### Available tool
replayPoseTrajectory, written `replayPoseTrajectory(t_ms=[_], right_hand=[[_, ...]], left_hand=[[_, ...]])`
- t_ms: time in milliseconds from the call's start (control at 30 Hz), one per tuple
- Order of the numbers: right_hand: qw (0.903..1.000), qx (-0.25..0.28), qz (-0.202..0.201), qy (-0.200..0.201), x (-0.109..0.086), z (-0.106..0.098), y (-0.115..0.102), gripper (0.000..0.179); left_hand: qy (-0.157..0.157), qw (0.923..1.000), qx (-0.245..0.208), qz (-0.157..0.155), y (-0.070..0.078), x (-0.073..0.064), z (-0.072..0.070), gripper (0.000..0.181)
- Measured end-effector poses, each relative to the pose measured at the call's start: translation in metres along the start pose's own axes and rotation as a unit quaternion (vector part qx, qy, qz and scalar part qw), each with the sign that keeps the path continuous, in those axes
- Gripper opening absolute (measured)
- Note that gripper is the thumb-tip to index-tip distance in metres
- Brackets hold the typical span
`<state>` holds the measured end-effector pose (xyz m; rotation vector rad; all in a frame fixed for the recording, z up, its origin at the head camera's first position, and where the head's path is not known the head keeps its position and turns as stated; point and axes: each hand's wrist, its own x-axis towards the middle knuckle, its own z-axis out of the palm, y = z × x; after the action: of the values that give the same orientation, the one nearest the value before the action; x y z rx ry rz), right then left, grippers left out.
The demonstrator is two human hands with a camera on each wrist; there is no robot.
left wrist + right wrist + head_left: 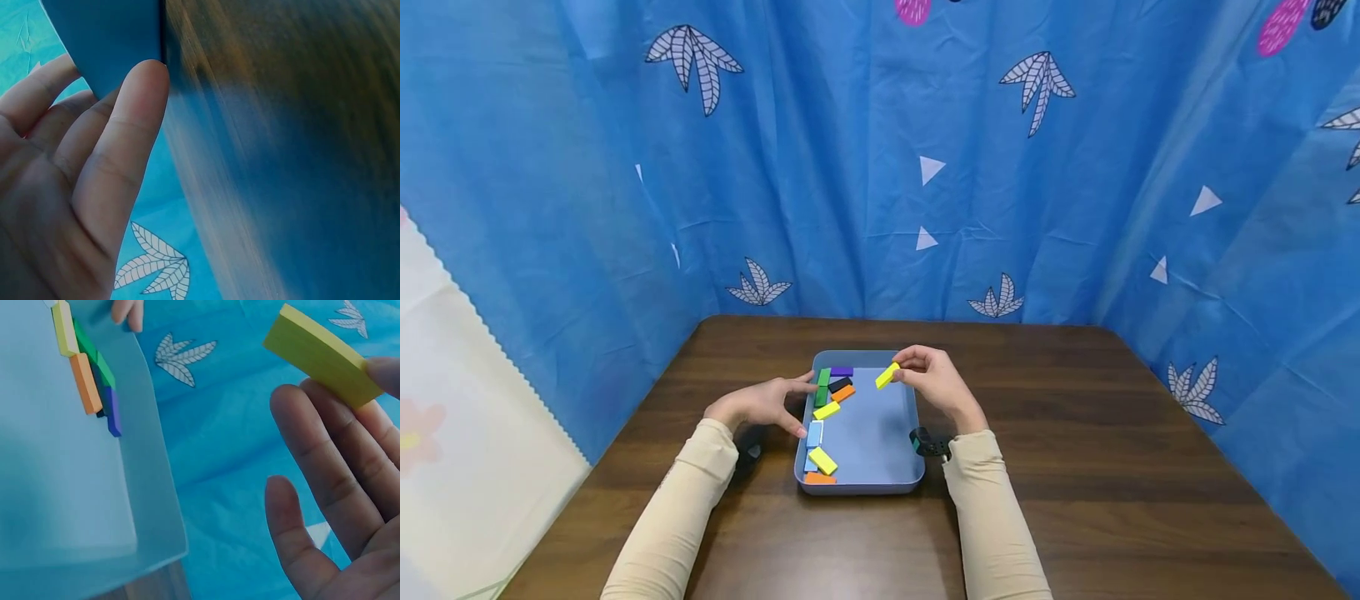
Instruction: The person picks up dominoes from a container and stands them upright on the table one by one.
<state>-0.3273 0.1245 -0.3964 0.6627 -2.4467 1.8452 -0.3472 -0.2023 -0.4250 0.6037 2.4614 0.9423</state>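
My right hand (938, 385) pinches a yellow block (886, 377) above the upper right part of a blue-grey tray (874, 433). In the right wrist view, thumb and fingers grip one end of that yellow block (319, 355). My left hand (763, 403) lies at the tray's left side, its fingers and thumb stretched over the rim near the blocks. The left wrist view has the thumb of this hand (119, 156) against the outer wall. Along the left of the tray are a green block (823, 387), a light blue block (815, 433) and a tilted yellow block (822, 461).
A purple block (842, 372), a black block (840, 385) and an orange block (843, 393) lie at the tray's upper left. Another orange block (820, 479) is at the near left corner. The tray stands on a brown wooden table (1075, 467) before a blue curtain (865, 167).
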Motion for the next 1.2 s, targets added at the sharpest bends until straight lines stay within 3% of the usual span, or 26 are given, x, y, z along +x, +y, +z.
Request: replayPoseTrajectory(t_ms=[333,700,1200], right_hand=[[0.9973,-0.039,-0.025,0.058,-0.013,-0.02,-0.006,0.023],[0.9937,-0.06,-0.029,0.091,-0.025,-0.04,-0.006,0.024],[0.9877,-0.096,0.032,0.119,-0.04,-0.069,0.018,0.027]], left_hand=[[-0.001,1.0,0.005,-0.002,0.001,0.002,-0.002,0.094],[-0.007,1.0,-0.001,-0.007,0.001,0.002,-0.001,0.094],[-0.011,0.9999,0.006,-0.008,0.002,0.003,-0.001,0.092]])
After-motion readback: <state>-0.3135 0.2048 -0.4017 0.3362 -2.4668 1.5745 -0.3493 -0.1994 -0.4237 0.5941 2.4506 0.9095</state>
